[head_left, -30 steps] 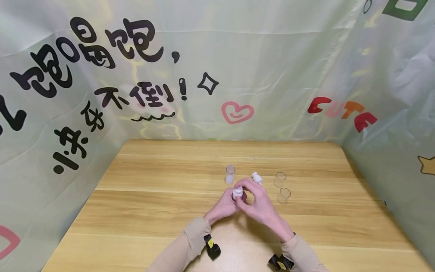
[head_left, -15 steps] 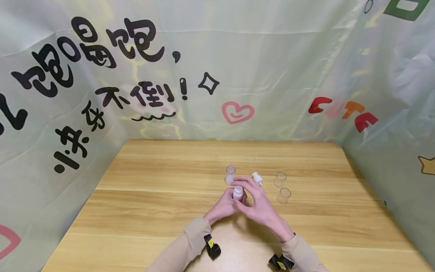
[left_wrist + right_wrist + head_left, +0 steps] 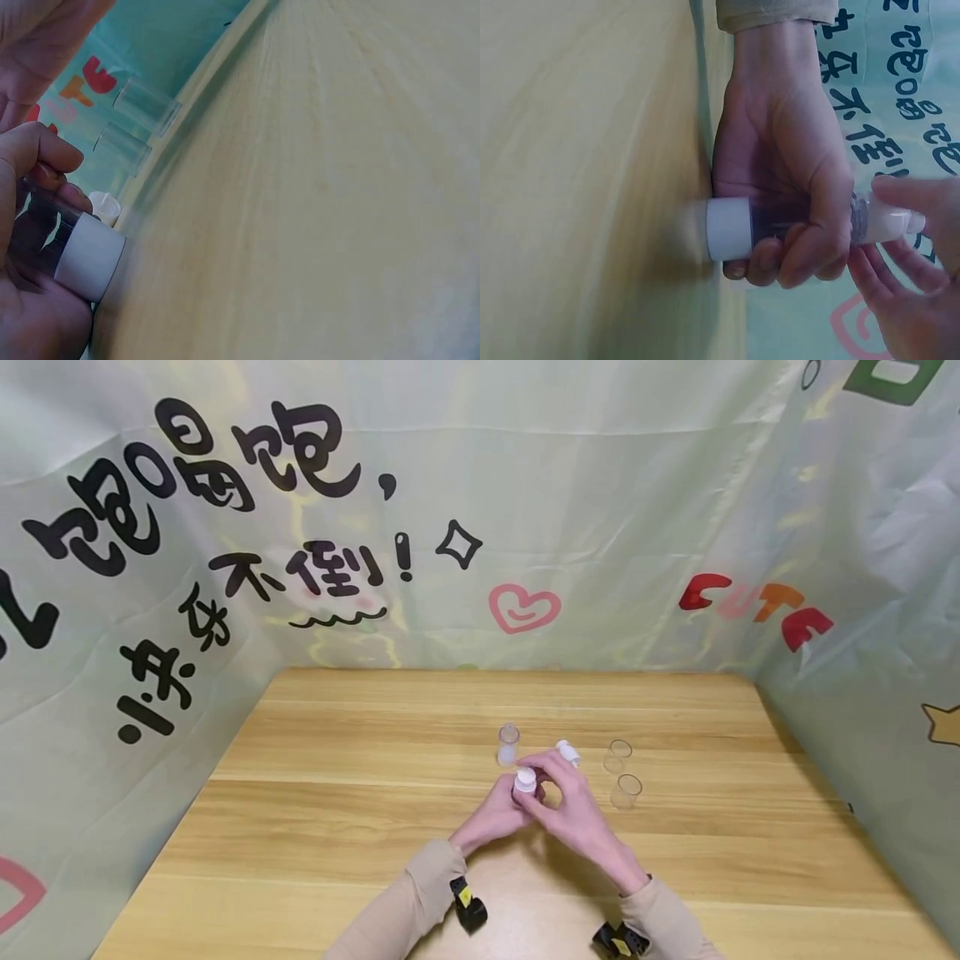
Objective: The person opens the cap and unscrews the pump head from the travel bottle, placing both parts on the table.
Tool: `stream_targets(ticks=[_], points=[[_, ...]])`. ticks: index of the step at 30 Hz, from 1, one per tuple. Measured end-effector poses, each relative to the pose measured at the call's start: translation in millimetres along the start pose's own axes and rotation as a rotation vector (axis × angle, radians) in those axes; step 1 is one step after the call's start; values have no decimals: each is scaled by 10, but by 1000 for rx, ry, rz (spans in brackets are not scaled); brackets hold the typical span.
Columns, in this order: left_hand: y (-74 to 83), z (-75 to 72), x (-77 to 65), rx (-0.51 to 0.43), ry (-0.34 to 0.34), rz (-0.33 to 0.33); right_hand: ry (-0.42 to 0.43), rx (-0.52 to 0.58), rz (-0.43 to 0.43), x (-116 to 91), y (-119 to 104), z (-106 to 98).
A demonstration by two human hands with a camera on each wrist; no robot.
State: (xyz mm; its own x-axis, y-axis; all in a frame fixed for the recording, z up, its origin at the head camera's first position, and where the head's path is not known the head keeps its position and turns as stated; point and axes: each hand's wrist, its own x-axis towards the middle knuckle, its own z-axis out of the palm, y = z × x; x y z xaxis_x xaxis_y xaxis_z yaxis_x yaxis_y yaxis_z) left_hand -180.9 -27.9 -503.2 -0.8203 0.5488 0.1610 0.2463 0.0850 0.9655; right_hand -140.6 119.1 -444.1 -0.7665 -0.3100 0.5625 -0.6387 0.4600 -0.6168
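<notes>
A small pump bottle with a clear body [image 3: 776, 214] and a white base [image 3: 91, 259] is gripped by my left hand [image 3: 495, 808], fingers wrapped round the middle. Its white pump top [image 3: 525, 779] points up out of that hand. My right hand [image 3: 577, 807] pinches this top between thumb and fingertips from the right side. The right wrist view shows the right thumb [image 3: 915, 193] blurred over the pump top. Most of the clear body is hidden behind the left fingers.
Beyond the hands, a second small bottle [image 3: 507, 747] stands on the wooden table [image 3: 360, 827]. A loose white pump top [image 3: 568, 752] lies right of it. Further right stand two clear caps, the rear cap [image 3: 617, 757] and the front cap [image 3: 626, 792]. Printed fabric walls surround the table.
Half a second ago the right fingers were spread wider round the pump top; now they have closed in on it again. The left hand and the things on the table stay in place.
</notes>
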Motion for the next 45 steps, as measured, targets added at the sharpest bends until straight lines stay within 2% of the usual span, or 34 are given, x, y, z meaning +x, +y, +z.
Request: stream_targets(ticks=[5, 10, 15, 19, 26, 31, 35, 38, 45], points=[[-6, 0, -5, -49, 3, 7, -44, 41, -8, -11, 11, 4], [-4, -1, 0, -28, 1, -14, 2, 15, 5, 4, -4, 9], [-3, 0, -5, -51, 2, -11, -27, 41, 4, 0, -25, -1], [4, -4, -7, -19, 1, -19, -18, 15, 41, -4, -21, 4], [14, -5, -8, -61, 10, -45, -37, 37, -13, -10, 13, 18], [18, -4, -6, 1, 10, -57, -21, 23, 16, -8, 2, 27], [11, -2, -9, 59, 21, -60, -1, 116, 4, -5, -8, 18], [9, -5, -10, 49, 24, -49, 10, 203, -25, 6, -6, 3], [24, -13, -20, 30, 8, -54, 70, 270, -89, 32, 17, -14]])
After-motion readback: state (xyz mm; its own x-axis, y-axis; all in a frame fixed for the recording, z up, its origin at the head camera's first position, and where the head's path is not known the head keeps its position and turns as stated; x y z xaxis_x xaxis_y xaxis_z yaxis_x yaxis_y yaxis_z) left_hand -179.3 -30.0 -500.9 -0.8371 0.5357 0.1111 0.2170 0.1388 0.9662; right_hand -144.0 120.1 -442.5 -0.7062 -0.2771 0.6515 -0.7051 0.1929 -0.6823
